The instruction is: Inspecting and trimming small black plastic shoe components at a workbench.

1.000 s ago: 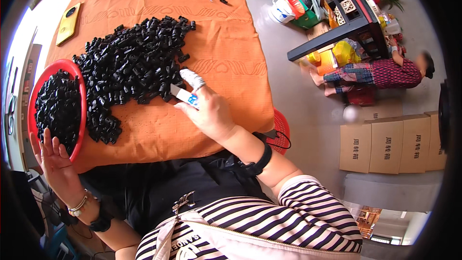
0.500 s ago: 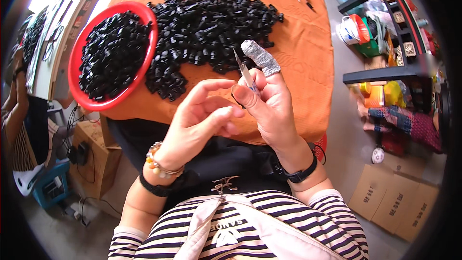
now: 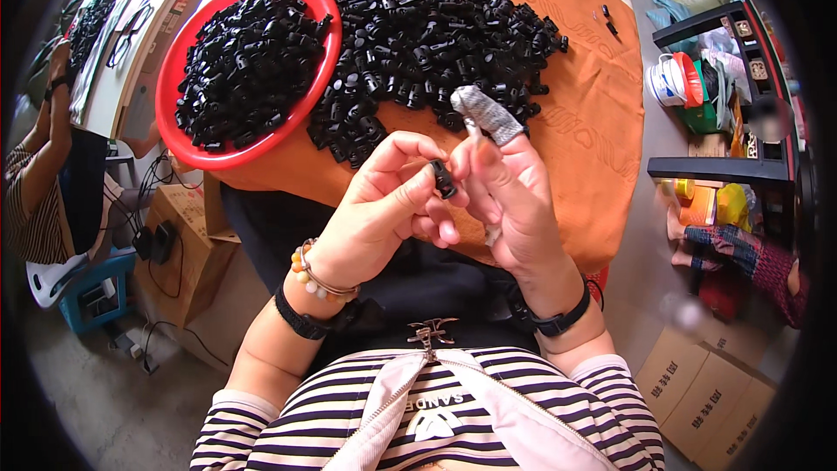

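My left hand (image 3: 384, 187) pinches a small black plastic piece (image 3: 443, 180), roughly tubular like a cord lock, between thumb and forefinger. Close against it is my right hand (image 3: 514, 192), its fingers curled and a grey knitted cover (image 3: 488, 115) on the forefinger. A small knife is gripped in that hand; only a pale sliver near the fingertips and a light end at the palm show. Beyond both hands spreads a heap of similar black pieces (image 3: 436, 44). More of them fill a red basin (image 3: 328, 61) at the far left.
An orange cloth (image 3: 584, 148) covers the table. Two small dark items (image 3: 610, 24) lie at its far right. A cardboard box (image 3: 170, 253) and blue stool (image 3: 96, 292) stand left, near a person in stripes (image 3: 35, 201). Right are a black rack (image 3: 724, 166), another person's legs and flattened cartons (image 3: 697, 384).
My hands have come together, and my left hand, empty before, now pinches the black piece. The knife blade, plain to see earlier, is mostly hidden. The whole view has shifted.
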Demonstrator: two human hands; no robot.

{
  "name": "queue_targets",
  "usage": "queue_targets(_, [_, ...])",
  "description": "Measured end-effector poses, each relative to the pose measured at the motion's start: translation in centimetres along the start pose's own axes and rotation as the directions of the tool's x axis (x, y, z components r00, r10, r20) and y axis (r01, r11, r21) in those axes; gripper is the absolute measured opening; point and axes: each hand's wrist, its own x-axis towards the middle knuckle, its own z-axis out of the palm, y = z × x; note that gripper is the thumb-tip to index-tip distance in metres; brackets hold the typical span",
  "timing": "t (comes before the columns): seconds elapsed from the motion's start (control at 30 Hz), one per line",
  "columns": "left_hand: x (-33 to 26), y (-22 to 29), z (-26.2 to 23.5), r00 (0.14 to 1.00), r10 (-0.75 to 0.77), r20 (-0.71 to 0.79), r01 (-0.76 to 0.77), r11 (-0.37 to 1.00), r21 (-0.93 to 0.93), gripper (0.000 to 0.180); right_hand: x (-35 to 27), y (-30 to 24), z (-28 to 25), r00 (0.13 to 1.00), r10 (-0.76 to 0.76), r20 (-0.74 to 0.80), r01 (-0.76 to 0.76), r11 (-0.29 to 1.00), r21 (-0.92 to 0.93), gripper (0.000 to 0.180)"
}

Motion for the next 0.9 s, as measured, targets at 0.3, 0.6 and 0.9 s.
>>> queue_targets(0.3, [-0.1, 0.9, -0.2, 0.996, 0.011, -0.093, -0.017, 0.998, -0.060, 0.025, -1.1, 0.5, -1.7, 0.989, -0.052, 0.138, 0.092, 0.947, -0.307, 0.048])
queue_targets(0.6, [-0.1, 0.8, -1.1, 0.998, -0.046, -0.034, 0.038, 0.974, -0.222, 0.018, -1.0, 0.6, -0.5, 0.980, -0.066, 0.190, 0.141, 0.901, -0.410, 0.046])
queue_targets(0.9, [-0.4, 1.2, -0.1, 0.991, -0.041, -0.128, 0.034, 0.998, -0.059, 0.024, 0.2, 1.2, -0.9, 0.963, -0.236, 0.131, 0.268, 0.897, -0.353, 0.046])
